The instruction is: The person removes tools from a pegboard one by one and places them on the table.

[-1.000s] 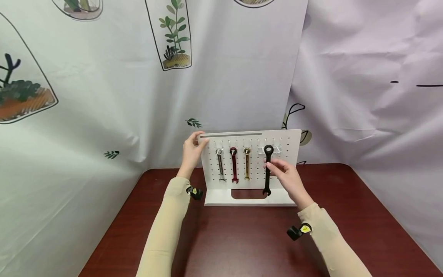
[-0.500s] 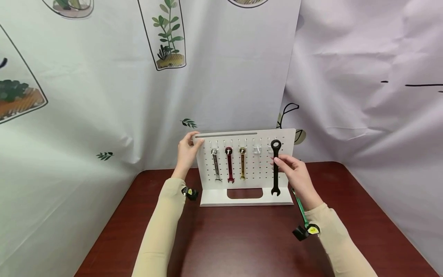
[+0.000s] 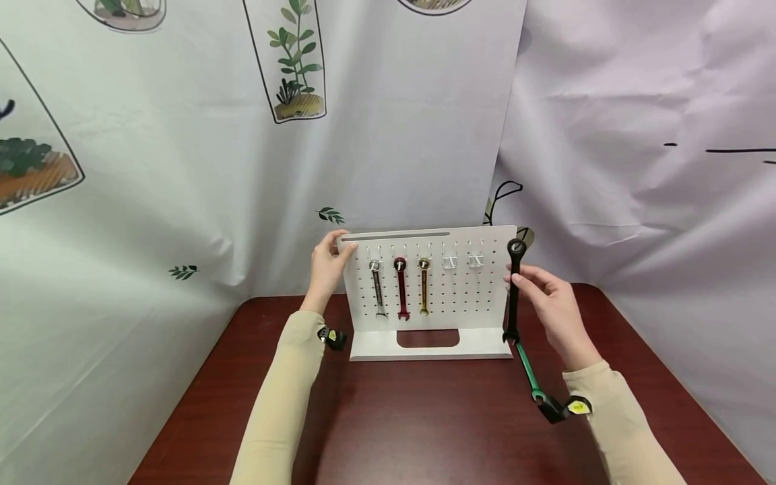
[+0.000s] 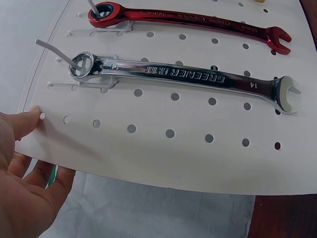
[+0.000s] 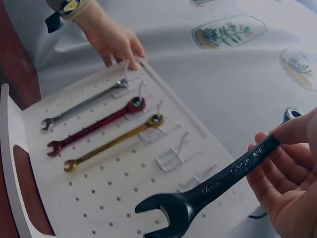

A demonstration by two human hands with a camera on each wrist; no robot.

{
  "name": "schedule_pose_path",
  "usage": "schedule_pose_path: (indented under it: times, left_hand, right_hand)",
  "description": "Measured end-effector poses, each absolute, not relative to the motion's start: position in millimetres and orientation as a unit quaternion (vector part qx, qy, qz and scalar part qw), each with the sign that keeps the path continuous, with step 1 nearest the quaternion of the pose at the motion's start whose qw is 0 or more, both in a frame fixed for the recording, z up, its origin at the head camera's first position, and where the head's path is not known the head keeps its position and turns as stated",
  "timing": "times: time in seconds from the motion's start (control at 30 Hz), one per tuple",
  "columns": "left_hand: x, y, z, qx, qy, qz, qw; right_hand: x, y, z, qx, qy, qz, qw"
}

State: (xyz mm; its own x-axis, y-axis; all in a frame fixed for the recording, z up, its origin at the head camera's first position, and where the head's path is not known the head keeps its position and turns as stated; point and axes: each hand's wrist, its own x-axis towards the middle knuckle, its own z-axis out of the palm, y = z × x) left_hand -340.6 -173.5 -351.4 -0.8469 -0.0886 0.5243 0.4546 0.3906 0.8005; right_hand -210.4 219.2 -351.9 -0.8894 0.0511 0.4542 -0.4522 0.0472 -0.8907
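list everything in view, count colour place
table: 1, dark red-brown, foreground
backdrop: count unclear, white, plant-printed, behind table
pegboard: 1, white, on table
hung wrenches: 3, silver, red, gold, left to right on pegboard
bare hooks: 2, whitish, pegboard's right
held wrench: 1, black, in right hand
loose wrench: 1, green, right of pegboard
wrist cameras: 2, black-yellow, wrists
sleeves: 2, beige, arms
left hand: 1, bare, gripping pegboard corner
right hand: 1, bare, gripping held wrench

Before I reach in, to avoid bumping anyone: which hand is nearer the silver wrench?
Left: the left hand grips the pegboard beside the silver wrench; the right hand is farther away, by the opposite edge.
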Motion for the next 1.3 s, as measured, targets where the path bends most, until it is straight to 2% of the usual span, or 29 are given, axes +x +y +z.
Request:
schedule_pose_path:
  times: [0.73,1.3]
  left_hand:
    - [-343.5,-172.7,-352.9,-0.117,-0.797,-0.539,0.246]
    - [-345.5,-172.6,-350.7,-0.109,-0.794,-0.547,0.244]
  right_hand:
    - [-188.3,293.7,-360.0,0.127,-0.667,0.705,0.205]
    - [-182.7,322.2,-406.0,0.009,-0.784,0.605,0.136]
